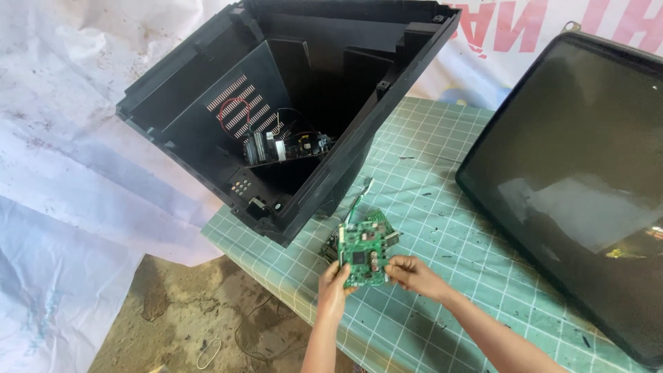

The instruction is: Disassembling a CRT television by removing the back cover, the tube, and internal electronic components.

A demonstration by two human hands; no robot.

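White plastic sheet [62,173] covers the far left, dirt floor [186,311] below it. Black television shell [276,110] stands open on the table corner, a board and wires still inside. Left hand [333,289] pinches the lower left edge of a green circuit board [364,254], fingers closed on it. Right hand [412,274] grips the board's right edge the same way, above the green gridded mat [442,193]. Dark picture tube [580,179] lies at far right.

Green circuit board [364,254] — teal gridded mat [442,207] — black casing [207,117].
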